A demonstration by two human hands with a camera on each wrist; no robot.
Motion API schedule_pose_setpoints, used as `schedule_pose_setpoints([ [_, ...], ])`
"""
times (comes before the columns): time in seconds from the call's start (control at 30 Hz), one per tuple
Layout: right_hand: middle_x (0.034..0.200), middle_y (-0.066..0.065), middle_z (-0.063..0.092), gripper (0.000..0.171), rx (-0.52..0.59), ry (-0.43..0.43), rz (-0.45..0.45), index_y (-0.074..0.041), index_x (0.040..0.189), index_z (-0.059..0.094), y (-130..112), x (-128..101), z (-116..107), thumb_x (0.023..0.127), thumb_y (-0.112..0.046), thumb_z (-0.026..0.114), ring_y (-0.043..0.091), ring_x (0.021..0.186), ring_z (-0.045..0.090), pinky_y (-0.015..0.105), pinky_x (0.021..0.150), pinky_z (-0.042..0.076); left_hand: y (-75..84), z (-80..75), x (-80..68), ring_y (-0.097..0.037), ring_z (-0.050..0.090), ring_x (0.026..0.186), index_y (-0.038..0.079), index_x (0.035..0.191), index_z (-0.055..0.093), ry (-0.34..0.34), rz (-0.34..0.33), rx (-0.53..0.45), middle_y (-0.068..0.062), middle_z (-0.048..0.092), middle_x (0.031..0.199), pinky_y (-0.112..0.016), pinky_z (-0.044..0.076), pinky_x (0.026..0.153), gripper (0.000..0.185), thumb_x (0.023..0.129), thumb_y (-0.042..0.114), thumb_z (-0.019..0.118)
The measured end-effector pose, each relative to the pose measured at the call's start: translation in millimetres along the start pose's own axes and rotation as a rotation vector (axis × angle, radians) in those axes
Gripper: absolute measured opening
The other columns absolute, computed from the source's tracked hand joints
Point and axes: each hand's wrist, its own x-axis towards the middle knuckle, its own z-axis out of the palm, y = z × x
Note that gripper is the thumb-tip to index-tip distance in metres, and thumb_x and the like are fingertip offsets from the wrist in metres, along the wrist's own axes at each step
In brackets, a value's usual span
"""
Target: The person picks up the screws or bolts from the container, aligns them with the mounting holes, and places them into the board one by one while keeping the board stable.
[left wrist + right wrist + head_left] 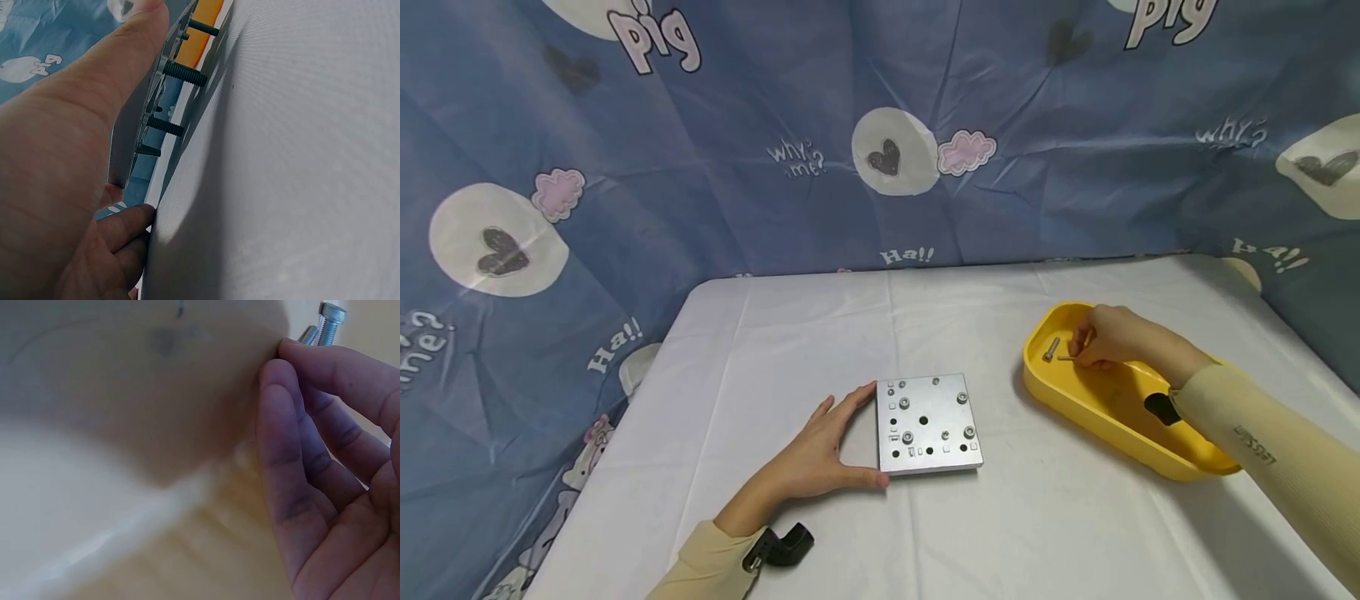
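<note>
We see the left hand [823, 446], fingers straight, against the metal plate [928, 423] mid-frame; right hand [1108, 336] pinches a pin [1067, 358] inside the yellow tray [1112, 417], beside a bolt [1051, 349].

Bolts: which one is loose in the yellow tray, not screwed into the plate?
The bolt lying on its side in the yellow tray, just left of the right hand fingers. The others stand upright in the metal plate.

White-draped desk against a blue cartoon backdrop

A creased white cloth [820, 333] covers the desk [1037, 533]. Behind and to both sides hangs a wrinkled blue curtain [737, 100] printed with cream circles, dark hearts, pink clouds and words like "pig", "why me?" and "Ha!!". Light is even and soft.
</note>
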Motion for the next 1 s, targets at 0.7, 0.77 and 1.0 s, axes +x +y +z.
schedule_pose_setpoints([
  [0.7,0.075,0.001,0.068,0.017,0.018,0.037,-0.021,-0.003,0.092,0.074,9.9,-7.5,4.7,0.087,-0.013,0.086,0.011,0.064,0.063,0.02,0.059,0.055,-2.1,1.6,-2.6,-0.03,0.03,0.165,0.022,0.173,0.023,0.002,-0.023,0.018,-0.005,0.034,0.176,-0.058,0.004,0.14,0.13,0.071,0.056,0.097],
  [0.77,0.076,0.0,0.068,0.017,0.015,0.043,-0.023,-0.003,0.092,0.074,11.4,-9.0,5.5,0.087,-0.014,0.086,0.011,0.064,0.063,0.02,0.059,0.056,-1.9,2.2,-2.5,-0.03,0.03,0.165,0.022,0.173,0.023,0.003,-0.02,0.017,-0.005,0.034,0.177,-0.058,0.003,0.14,0.13,0.072,0.056,0.097],
  [1.0,0.064,-0.005,0.064,0.015,-0.059,0.009,-0.026,-0.007,0.08,0.074,17.6,-15.4,3.8,0.086,-0.017,0.083,0.011,0.064,0.059,0.023,0.063,0.049,-0.7,3.5,-1.4,-0.029,0.03,0.165,0.022,0.173,0.023,0.003,-0.014,0.011,-0.004,0.034,0.176,-0.058,0.003,0.14,0.13,0.072,0.057,0.097],
])
